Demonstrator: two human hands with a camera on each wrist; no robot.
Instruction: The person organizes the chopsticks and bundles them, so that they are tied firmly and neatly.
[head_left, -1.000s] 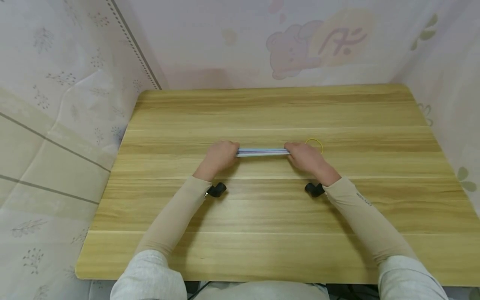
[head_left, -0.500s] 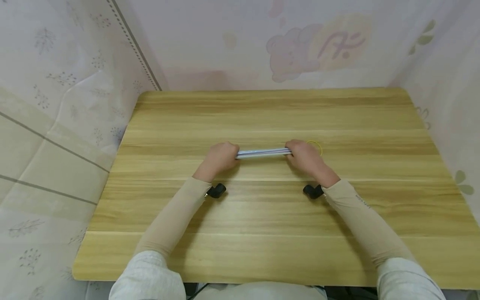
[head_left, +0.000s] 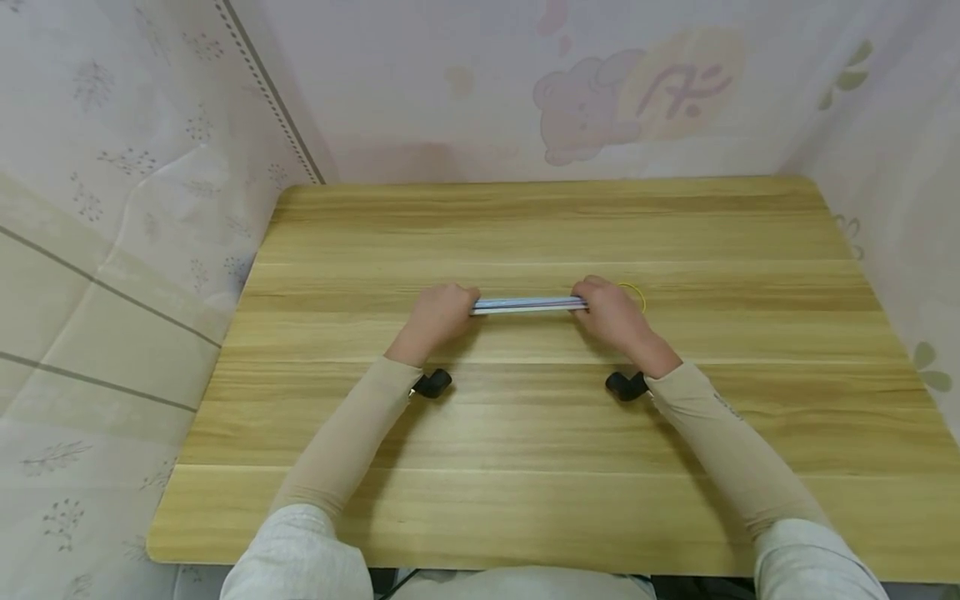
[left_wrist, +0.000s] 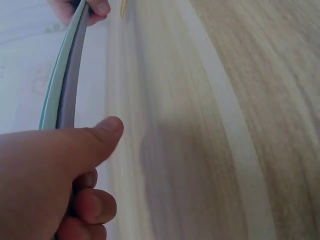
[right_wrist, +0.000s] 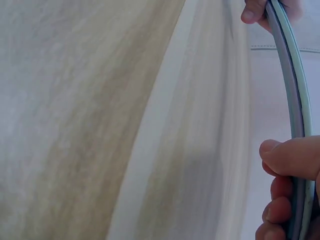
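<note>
Both hands hold a slim bundle of long strips (head_left: 528, 305) by its ends, level over the table. In the wrist views the strips (left_wrist: 62, 85) are pale green and grey-purple, lying side by side with a slight bend. My left hand (head_left: 441, 315) grips the left end, fingers curled round it and thumb along the near side. At the other end my right hand (head_left: 617, 315) has its fingers (right_wrist: 280, 210) curled round the bundle, thumb across it. The ends are hidden inside the hands. Just behind the right hand lies a thin yellow loop (head_left: 639, 293), like a rubber band.
The wooden table (head_left: 525, 450) has rounded corners and stands against printed cloth walls (head_left: 420, 92) at the back and sides. A black wrist camera (head_left: 432, 383) hangs by the left wrist, and another black camera (head_left: 626, 386) by the right.
The bundle tilted slightly, right end higher, half a second ago and is nearly level now. The right hand has shifted a little to the right. Both hands keep their grip.
</note>
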